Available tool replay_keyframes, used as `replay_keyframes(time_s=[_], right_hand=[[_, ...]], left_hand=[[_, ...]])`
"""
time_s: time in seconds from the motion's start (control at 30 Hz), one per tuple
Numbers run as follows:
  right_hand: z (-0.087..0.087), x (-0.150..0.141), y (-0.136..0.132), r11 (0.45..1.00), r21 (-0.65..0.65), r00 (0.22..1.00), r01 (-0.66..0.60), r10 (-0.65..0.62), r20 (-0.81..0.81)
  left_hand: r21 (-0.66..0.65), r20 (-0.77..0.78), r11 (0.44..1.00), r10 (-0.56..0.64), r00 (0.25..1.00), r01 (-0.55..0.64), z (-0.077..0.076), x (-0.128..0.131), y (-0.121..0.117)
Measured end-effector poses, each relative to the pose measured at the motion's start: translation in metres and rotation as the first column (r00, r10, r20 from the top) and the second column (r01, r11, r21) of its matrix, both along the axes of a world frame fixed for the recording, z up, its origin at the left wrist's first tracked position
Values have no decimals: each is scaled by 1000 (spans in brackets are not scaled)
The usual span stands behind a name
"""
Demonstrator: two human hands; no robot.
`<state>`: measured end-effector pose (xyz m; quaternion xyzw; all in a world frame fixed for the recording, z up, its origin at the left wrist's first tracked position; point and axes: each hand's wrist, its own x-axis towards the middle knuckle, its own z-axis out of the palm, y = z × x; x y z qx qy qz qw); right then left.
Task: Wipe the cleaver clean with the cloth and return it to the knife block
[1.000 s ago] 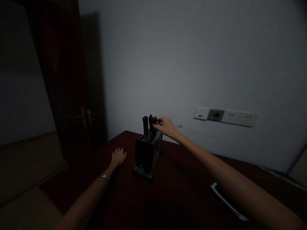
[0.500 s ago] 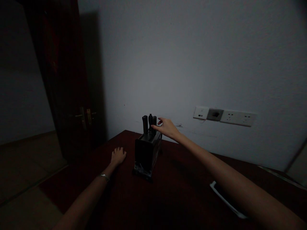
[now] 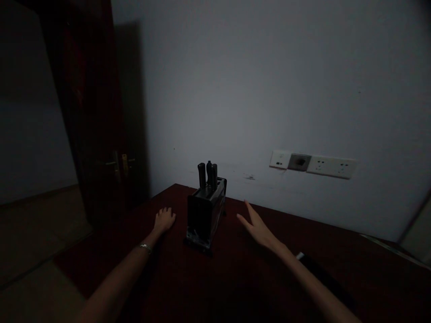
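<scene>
A dark knife block stands upright on the dark red table. Three black knife handles stick up from its top. To the left of the block, my left hand rests on the tabletop with fingers spread, holding nothing. My right hand is to the right of the block and apart from it, thumb and fingers apart and empty. Under my right forearm lies a dark flat object with a pale end, partly hidden by the arm.
Behind the table rises a pale wall with a row of switches and sockets. A dark red door with a metal handle is at the left. A thin flat strip lies near the table's right back edge.
My right hand has left the knife handles and moved down and to the right, over the table. The left hand stays in place. The handles still stand in the block.
</scene>
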<state>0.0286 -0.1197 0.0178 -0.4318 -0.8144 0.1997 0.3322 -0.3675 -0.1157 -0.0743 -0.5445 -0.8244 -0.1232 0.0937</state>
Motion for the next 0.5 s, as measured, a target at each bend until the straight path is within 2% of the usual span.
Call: replay_keyframes(time_s=[0.1,0.2,0.3,0.4,0.5], right_hand=[[-43,16,-18,996,-85,989,41,-28,149],[-71,23,-33,988,-128,944,82,-35,328],[-82,25,-42,994,-76,904,77,-37,426],[-83,25,-45,996,-30,889,87,-64,453],[-82,26,-45,995,-5,886,95,-82,457]], left_hand=[[3,8,1000,2,1000,-2,0,0,0],[3,28,1000,3,1000,-3,3,1,-1],[2,64,1000,0,998,0,9,6,-6],[-1,117,1000,4,993,-4,19,11,-14],[-18,185,1000,-6,983,10,43,15,-22]])
